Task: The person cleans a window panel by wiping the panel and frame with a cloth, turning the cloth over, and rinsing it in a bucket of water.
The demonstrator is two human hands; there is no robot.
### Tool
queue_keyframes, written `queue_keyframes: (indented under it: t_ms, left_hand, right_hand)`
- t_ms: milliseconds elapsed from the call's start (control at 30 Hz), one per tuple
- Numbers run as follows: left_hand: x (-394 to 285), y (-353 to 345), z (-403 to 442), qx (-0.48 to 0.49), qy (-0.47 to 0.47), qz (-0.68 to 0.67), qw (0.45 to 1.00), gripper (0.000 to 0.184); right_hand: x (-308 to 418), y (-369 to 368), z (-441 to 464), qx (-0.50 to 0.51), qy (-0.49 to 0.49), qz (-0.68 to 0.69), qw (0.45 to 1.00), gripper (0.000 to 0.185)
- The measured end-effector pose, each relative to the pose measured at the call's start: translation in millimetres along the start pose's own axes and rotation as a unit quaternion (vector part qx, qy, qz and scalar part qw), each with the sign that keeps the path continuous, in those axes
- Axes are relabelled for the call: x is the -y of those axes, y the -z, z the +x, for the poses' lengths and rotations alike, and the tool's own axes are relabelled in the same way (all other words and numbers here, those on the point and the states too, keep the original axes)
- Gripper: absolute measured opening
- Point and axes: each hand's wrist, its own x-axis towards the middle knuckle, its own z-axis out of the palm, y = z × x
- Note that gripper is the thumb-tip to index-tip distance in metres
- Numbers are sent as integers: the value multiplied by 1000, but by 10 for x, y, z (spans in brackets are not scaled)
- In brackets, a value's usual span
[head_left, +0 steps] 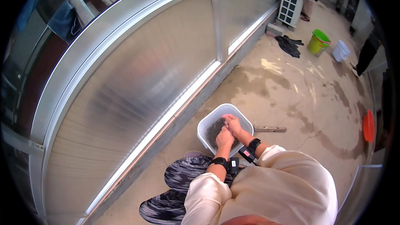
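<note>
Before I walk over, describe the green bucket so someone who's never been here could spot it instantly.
Follow the metal-framed panels to the white box with dark square openings. On the ground nearby lies a crumpled black cloth, and the bucket stands just right of it. It's yellow-green with a bright green rim, while the bucket farther right is white.

White bucket (201, 130) — upright on the ground (233, 96) — murky dark contents (213, 131) inside.
</note>
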Motion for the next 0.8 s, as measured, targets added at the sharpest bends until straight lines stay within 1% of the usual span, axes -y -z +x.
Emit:
queue_keyframes:
  t_ms: [33, 67, 133, 167, 233, 267, 333, 367, 400, 433, 467, 500, 533, 600, 633, 667, 700, 733, 767, 800]
  left_hand:
    - [52, -22, -7, -1, -20, 31, 999, 41]
    - [88, -52, -19, -3, -18, 30, 999, 41]
    - [110, -117, -35, -53, -15, 38, 998, 36]
    - [121, -139, -39, -56, -15, 36, 998, 36]
    - [142, -166, -51, -159, -64, 29, 985, 35]
    - [142, -160, -22, -160, -67, 28, 984, 35]
    - [136, -57, 3, -91, -25, -64, 993, 41]
    - [133, 11, 25, 0, 58, -205, 977, 40]
    - [175, 22, 33, 2, 57, -205, 977, 40]
    - [206, 22, 47, 62, 81, -365, 925, 38]
    - [210, 33, 78, 121, 100, -513, 844, 37]
    - [219, 72, 103, 176, 101, -577, 791, 29]
    - [230, 88, 109, 198, 94, -633, 743, 23]
    - [256, 111, 134, 264, 83, -686, 673, 20]
    - [254, 129, 147, 265, 80, -685, 674, 20]
    - [267, 136, 136, 290, 78, -675, 674, 19]
    - [271, 139, 107, 315, 78, -665, 673, 18]
    - [259, 139, 89, 315, 78, -665, 673, 18]
    - [250, 122, 56, 289, 75, -649, 699, 18]
    - [223, 127, 44, 264, 70, -632, 725, 18]
  right_hand:
    - [-85, -18, 13, -51, 17, 11, 998, 16]
    - [-156, -15, 13, -48, 16, 10, 999, 16]
    - [-261, 26, 25, -104, 25, 11, 994, 14]
    - [-287, 56, 49, -102, 27, 9, 994, 14]
    - [-324, 110, 95, -49, -12, 85, 995, 16]
    - [-333, 145, 124, -51, -9, 86, 995, 16]
    - [-134, 118, -21, 14, 1, 59, 998, 28]
    - [-9, 116, -110, 35, -38, 39, 998, 40]
    - [44, 123, -180, 33, -37, 39, 998, 40]
    - [90, 140, -241, 60, -57, 90, 992, 42]
    - [138, 178, -270, 86, -73, 142, 983, 44]
    - [148, 214, -253, 132, -73, 175, 973, 47]
    - [140, 237, -240, 132, -72, 174, 973, 47]
    - [90, 278, -227, 201, -121, 231, 944, 49]
    - [166, 217, -316, 199, -131, 235, 943, 48]
    - [178, 180, -301, 200, -130, 234, 942, 48]
    - [179, 151, -291, 216, -122, 222, 943, 47]
    - [188, 131, -268, 232, -113, 210, 943, 46]
    - [180, 130, -201, 198, -110, 182, 957, 44]
    - [139, 163, -133, 197, -109, 182, 957, 44]
